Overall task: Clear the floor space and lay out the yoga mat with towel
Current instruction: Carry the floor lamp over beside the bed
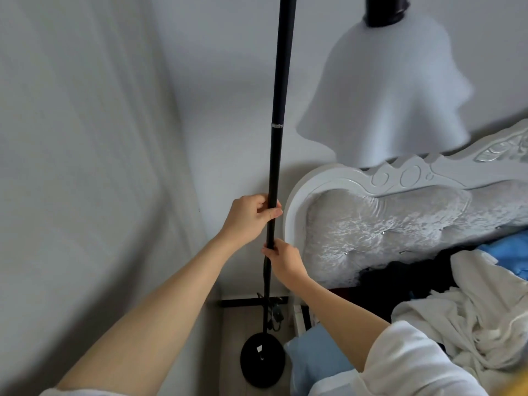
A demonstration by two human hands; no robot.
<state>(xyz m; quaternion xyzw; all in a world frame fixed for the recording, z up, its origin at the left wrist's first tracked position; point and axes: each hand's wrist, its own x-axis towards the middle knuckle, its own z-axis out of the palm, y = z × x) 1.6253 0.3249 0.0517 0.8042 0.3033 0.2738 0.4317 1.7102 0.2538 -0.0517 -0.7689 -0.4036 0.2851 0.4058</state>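
A tall black floor lamp pole (278, 115) rises through the middle of the head view, close to the wall corner. My left hand (251, 215) grips the pole from the left, thumb across its front. Just below it, my right hand (281, 260) holds the same pole from the right. The lamp's round black base (261, 361) shows low down over the floor; I cannot tell whether it touches the floor. Its white frosted shade (391, 90) hangs at the upper right. No yoga mat or towel is in view.
A white carved headboard (357, 178) with silver velvet padding stands right beside the pole. Rumpled white bedding (471, 318), dark clothes and blue fabric cover the bed at right. A cord and plug (275, 315) hang near the skirting. Pale curtains (85, 138) fill the left.
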